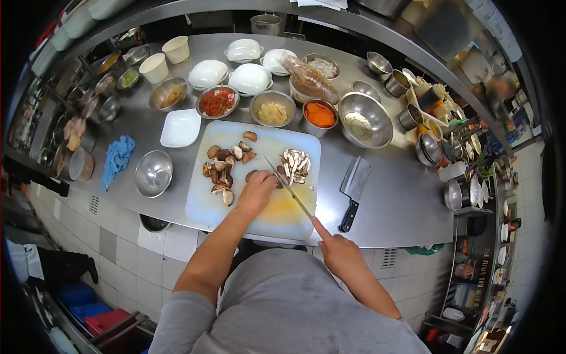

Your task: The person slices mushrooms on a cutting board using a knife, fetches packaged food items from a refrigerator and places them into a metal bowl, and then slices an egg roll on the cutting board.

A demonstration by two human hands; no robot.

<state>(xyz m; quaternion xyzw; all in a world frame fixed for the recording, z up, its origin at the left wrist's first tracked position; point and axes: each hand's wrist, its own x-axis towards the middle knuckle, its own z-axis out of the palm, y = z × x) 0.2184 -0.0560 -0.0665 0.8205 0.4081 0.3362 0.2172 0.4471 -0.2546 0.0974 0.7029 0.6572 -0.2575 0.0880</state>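
Note:
My right hand (pixel 342 256) is closed round the handle of a long thin knife (pixel 302 205), its blade slanting up and left over the white cutting board (pixel 236 130). Beside the blade, my left hand (pixel 258 193) presses a brown mushroom (pixel 251 174) down with curled fingers, which partly hide it. Just right of the knife lies a heap of sliced mushrooms (pixel 296 165), pale with brown edges. Several whole or halved mushrooms (pixel 221 168) are piled on the board's left part. A black-handled cleaver (pixel 356 182) rests on the steel table right of the board.
Behind the board stand bowls of red strips (pixel 217 102), chopped pale pieces (pixel 272 110) and orange slices (pixel 319 115). A large steel bowl (pixel 377 121) is at the right. To the left are a small steel bowl (pixel 154 173), a white square dish (pixel 181 128) and a blue cloth (pixel 118 160).

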